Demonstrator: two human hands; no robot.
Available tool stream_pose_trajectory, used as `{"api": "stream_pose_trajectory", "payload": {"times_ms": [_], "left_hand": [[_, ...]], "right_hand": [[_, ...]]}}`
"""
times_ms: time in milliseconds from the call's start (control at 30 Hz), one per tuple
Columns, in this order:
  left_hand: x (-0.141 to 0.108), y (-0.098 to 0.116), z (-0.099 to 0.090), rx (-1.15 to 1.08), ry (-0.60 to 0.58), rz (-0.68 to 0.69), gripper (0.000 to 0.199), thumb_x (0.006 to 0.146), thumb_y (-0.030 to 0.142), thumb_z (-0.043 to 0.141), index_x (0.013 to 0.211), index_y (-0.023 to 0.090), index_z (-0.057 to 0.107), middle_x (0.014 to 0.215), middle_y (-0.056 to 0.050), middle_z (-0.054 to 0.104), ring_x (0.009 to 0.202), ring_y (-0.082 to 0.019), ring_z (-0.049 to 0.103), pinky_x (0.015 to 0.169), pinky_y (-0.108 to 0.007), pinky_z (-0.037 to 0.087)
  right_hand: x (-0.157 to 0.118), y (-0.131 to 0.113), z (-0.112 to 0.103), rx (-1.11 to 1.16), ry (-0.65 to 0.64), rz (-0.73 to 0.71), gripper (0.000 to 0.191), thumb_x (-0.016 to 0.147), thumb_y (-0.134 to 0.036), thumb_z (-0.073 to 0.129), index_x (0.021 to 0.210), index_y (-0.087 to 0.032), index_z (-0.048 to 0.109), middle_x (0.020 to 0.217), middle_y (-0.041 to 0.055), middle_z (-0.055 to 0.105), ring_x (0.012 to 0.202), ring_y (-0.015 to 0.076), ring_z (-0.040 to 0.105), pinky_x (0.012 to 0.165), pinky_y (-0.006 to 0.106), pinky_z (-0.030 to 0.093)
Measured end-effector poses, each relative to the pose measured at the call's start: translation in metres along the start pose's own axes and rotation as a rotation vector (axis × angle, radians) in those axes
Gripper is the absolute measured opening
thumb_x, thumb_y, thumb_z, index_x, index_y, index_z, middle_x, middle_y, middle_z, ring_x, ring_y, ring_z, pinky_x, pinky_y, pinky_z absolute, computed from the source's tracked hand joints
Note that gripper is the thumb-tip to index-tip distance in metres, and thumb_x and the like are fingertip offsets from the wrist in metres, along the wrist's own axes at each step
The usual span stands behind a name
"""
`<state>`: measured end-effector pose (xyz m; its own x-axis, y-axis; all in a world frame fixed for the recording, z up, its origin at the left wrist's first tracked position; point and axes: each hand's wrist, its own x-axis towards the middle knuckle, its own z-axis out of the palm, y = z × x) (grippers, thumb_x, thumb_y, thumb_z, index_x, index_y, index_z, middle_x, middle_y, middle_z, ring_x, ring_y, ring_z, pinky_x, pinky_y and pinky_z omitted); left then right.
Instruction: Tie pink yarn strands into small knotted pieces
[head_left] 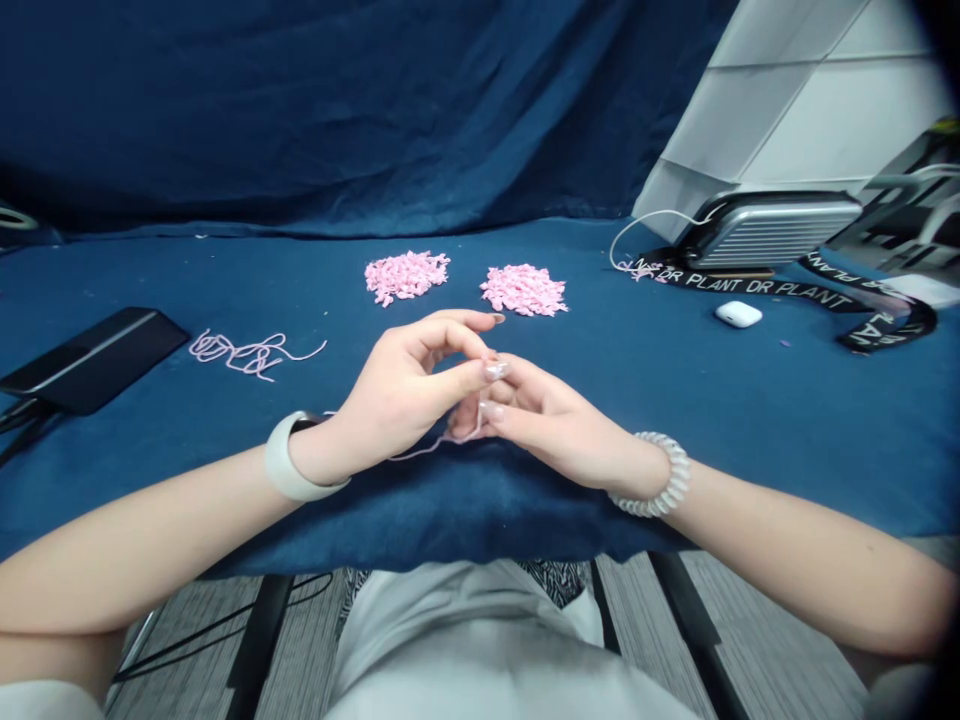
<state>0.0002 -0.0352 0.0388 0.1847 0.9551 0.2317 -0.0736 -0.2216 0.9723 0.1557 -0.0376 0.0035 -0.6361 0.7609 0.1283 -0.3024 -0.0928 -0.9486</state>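
Note:
My left hand (401,395) and my right hand (536,410) meet above the blue cloth, fingertips together. A thin pink cord (442,443) runs up between them and is pinched in the fingers of both hands, though the fingers hide part of it. Beyond the hands lie two heaps of small pink knotted pieces (406,277) (523,291), side by side and apart from my fingers. A loose tangle of pink cord (247,353) lies to the left of my left hand.
A black phone (90,360) lies at the left on the blue cloth (675,400). At the back right are a silver case (772,230), a white cable (652,228), a black printed strap (795,296) and a white earbud case (739,314). Dark blue fabric (337,110) hangs behind.

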Motion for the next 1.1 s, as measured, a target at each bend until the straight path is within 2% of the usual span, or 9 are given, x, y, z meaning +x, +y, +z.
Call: {"api": "stream_pose_trajectory", "payload": {"times_ms": [133,233,333,467,567,667,767,900,1100], "left_hand": [[0.001,0.002,0.0,0.066,0.006,0.069,0.009,0.066,0.017,0.074,0.062,0.016,0.066,0.098,-0.007,0.067,0.115,-0.025,0.053,0.099,-0.032,0.038],[0.003,0.004,0.0,0.028,0.078,0.068,0.011,0.064,0.015,0.075,0.06,0.017,0.065,0.095,-0.006,0.067,0.114,-0.024,0.053,0.099,-0.031,0.038],[0.009,0.002,-0.004,-0.022,0.159,0.071,0.013,0.063,0.015,0.076,0.062,0.018,0.063,0.094,-0.003,0.068,0.111,-0.021,0.055,0.097,-0.028,0.04],[0.017,-0.008,-0.01,-0.058,0.19,0.089,0.011,0.066,0.02,0.075,0.066,0.018,0.063,0.089,-0.001,0.068,0.101,-0.016,0.059,0.094,-0.025,0.041],[0.017,-0.011,-0.01,-0.143,0.14,-0.024,0.011,0.07,0.022,0.072,0.07,0.016,0.062,0.088,-0.002,0.068,0.091,-0.014,0.062,0.087,-0.023,0.045],[0.009,-0.004,-0.004,-0.363,0.016,-0.315,0.01,0.079,0.022,0.063,0.073,0.015,0.059,0.088,-0.004,0.069,0.087,-0.015,0.065,0.081,-0.027,0.049],[-0.001,0.007,0.003,-0.579,-0.119,-0.53,0.015,0.085,0.024,0.053,0.074,0.015,0.059,0.092,-0.006,0.069,0.095,-0.019,0.064,0.089,-0.034,0.049],[-0.008,0.017,0.007,-0.691,-0.166,-0.518,0.019,0.088,0.021,0.047,0.074,0.016,0.059,0.1,-0.006,0.068,0.109,-0.021,0.059,0.102,-0.038,0.04],[-0.009,0.012,0.004,-0.734,-0.205,-0.478,0.019,0.088,0.017,0.044,0.075,0.015,0.058,0.102,-0.006,0.068,0.11,-0.02,0.059,0.105,-0.038,0.036]], "right_hand": [[-0.003,-0.005,0.004,-0.243,-0.066,0.048,0.018,0.083,-0.031,0.058,0.075,-0.015,0.058,0.072,0.0005,0.06,0.071,0.0105,0.058,0.074,0.027,0.049],[-0.004,-0.007,0.001,-0.516,-0.021,-0.073,0.024,0.087,-0.034,0.051,0.072,-0.017,0.06,0.074,0.0024,0.06,0.073,0.0128,0.057,0.074,0.029,0.048],[-0.003,-0.004,-0.008,-0.876,0.067,-0.333,0.022,0.087,-0.034,0.049,0.084,-0.021,0.067,0.093,0.007,0.063,0.091,0.0188,0.057,0.088,0.037,0.044],[-0.002,-0.004,-0.016,-1.175,0.113,-0.554,0.028,0.077,-0.038,0.063,0.103,-0.029,0.066,0.129,0.005,0.053,0.128,0.0287,0.037,0.11,0.05,0.018],[-0.004,-0.004,-0.013,-1.294,0.071,-0.6,0.043,0.074,-0.047,0.065,0.115,-0.036,0.059,0.137,-0.0002,0.048,0.135,0.0297,0.028,0.112,0.052,0.01],[-0.008,0.0,-0.008,-1.522,-0.025,-0.708,0.052,0.08,-0.05,0.056,0.129,-0.035,0.047,0.142,-0.0018,0.041,0.136,0.0283,0.028,0.112,0.055,0.008],[-0.01,0.005,-0.004,-1.788,-0.076,-0.839,0.053,0.088,-0.042,0.049,0.137,-0.03,0.036,0.146,-0.0009,0.034,0.137,0.026,0.027,0.114,0.053,0.005],[-0.011,0.008,-0.002,-1.896,-0.002,-0.88,0.05,0.091,-0.024,0.045,0.138,-0.034,0.032,0.145,-0.0061,0.035,0.137,0.0225,0.027,0.116,0.051,0.009],[-0.011,0.009,-0.002,-1.821,-0.004,-0.838,0.051,0.09,-0.02,0.045,0.135,-0.04,0.033,0.142,-0.0096,0.039,0.136,0.0224,0.03,0.115,0.052,0.016]]}}
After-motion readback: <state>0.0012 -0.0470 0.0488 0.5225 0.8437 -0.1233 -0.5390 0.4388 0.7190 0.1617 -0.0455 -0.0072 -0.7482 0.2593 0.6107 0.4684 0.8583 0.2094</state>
